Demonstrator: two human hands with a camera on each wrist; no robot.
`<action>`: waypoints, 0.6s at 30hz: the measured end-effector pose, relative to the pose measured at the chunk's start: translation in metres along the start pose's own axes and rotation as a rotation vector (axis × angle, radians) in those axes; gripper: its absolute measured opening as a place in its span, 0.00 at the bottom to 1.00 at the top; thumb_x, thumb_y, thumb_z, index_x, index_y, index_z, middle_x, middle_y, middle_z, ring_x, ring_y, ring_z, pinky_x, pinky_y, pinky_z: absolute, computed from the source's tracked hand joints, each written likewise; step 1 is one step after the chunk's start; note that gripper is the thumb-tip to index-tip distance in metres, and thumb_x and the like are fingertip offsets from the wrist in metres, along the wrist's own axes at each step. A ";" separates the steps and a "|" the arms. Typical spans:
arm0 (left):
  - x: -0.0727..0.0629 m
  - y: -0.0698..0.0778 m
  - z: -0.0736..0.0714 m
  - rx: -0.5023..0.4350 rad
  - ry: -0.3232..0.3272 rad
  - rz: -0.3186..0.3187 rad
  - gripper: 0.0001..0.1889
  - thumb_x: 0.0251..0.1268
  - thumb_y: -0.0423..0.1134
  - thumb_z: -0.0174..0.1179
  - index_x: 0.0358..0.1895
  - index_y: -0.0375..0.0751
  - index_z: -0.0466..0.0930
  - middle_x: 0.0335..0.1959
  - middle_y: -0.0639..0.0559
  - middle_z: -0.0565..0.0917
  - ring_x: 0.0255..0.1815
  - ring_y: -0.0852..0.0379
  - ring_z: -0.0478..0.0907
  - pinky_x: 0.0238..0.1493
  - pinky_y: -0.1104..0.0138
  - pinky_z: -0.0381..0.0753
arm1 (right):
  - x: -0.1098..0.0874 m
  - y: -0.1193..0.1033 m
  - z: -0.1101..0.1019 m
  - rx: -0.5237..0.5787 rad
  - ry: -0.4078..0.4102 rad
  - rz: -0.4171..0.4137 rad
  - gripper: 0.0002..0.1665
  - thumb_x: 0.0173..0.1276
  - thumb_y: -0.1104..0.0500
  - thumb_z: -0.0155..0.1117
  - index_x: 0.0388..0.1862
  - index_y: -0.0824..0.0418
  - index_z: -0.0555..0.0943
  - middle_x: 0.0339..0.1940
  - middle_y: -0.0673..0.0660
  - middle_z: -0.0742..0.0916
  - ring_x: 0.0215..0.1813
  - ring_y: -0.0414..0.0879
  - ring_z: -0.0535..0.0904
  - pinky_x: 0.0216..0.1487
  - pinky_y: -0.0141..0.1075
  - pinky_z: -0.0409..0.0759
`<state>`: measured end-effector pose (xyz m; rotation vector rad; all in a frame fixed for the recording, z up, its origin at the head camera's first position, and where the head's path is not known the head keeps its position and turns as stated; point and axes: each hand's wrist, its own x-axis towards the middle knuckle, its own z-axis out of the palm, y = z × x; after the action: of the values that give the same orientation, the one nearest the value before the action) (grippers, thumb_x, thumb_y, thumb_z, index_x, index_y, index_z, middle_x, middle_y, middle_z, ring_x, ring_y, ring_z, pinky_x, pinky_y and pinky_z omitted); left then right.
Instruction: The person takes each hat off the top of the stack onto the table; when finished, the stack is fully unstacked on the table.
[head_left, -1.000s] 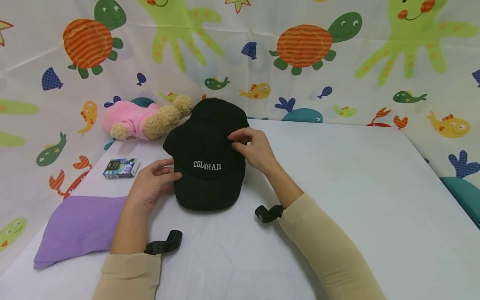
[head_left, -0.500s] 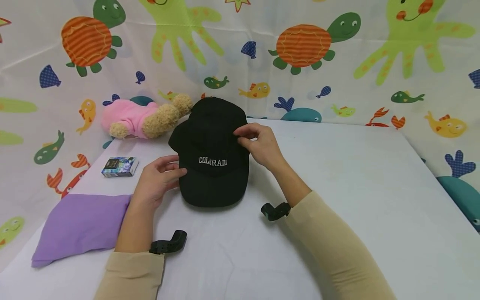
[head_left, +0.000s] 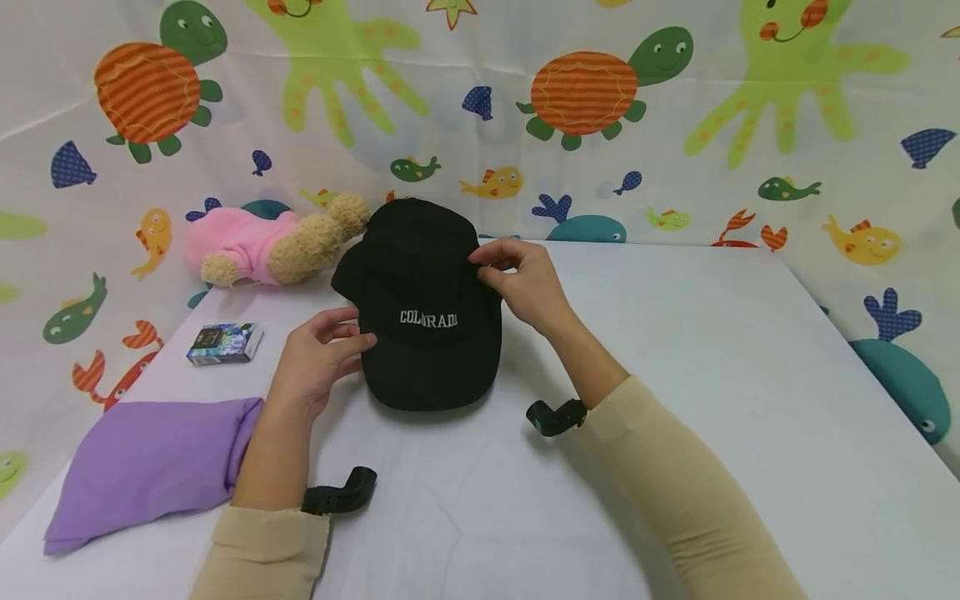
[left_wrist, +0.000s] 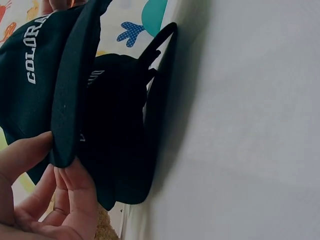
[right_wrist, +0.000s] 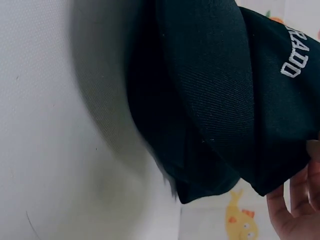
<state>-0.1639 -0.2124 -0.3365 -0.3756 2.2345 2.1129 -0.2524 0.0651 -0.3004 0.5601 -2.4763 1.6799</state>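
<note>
A black cap with white "COLORADO" lettering faces me, its brim pointing toward the near side. My left hand pinches the brim's left edge between thumb and fingers. On the other side, my right hand pinches the cap's right edge at the crown. Behind it, in the left wrist view, a second black cap with white lettering shows, its brim low over the table. The held cap hides most of that second cap in the head view.
A pink-clothed plush toy lies at the back left. In front of it are a small patterned box and a folded purple cloth. A sea-animal print curtain hangs behind the white table.
Both hands have shifted the held cap a little to the right over the second cap, keeping their grip. The head view has turned slightly, so the background sits further left.
</note>
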 end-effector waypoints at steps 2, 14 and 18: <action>0.000 0.001 0.002 0.007 0.001 0.002 0.30 0.68 0.32 0.68 0.72 0.39 0.69 0.45 0.55 0.75 0.43 0.63 0.78 0.42 0.72 0.87 | 0.000 -0.001 -0.002 0.000 0.002 -0.004 0.10 0.73 0.67 0.65 0.49 0.62 0.88 0.51 0.58 0.89 0.50 0.50 0.82 0.46 0.36 0.84; 0.003 0.008 0.015 0.071 -0.019 0.018 0.32 0.69 0.36 0.68 0.74 0.41 0.68 0.45 0.56 0.74 0.45 0.62 0.77 0.43 0.73 0.85 | -0.003 -0.002 -0.017 0.008 0.039 -0.031 0.10 0.72 0.68 0.66 0.48 0.63 0.89 0.49 0.59 0.89 0.49 0.49 0.83 0.46 0.35 0.84; 0.004 0.010 0.020 0.065 -0.031 0.029 0.31 0.69 0.36 0.68 0.73 0.40 0.68 0.44 0.57 0.74 0.44 0.62 0.78 0.43 0.73 0.85 | -0.005 -0.001 -0.024 0.008 0.054 -0.032 0.10 0.72 0.68 0.66 0.48 0.62 0.89 0.49 0.58 0.90 0.49 0.48 0.83 0.47 0.35 0.84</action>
<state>-0.1727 -0.1925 -0.3287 -0.3067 2.2985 2.0393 -0.2503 0.0874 -0.2915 0.5446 -2.4110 1.6713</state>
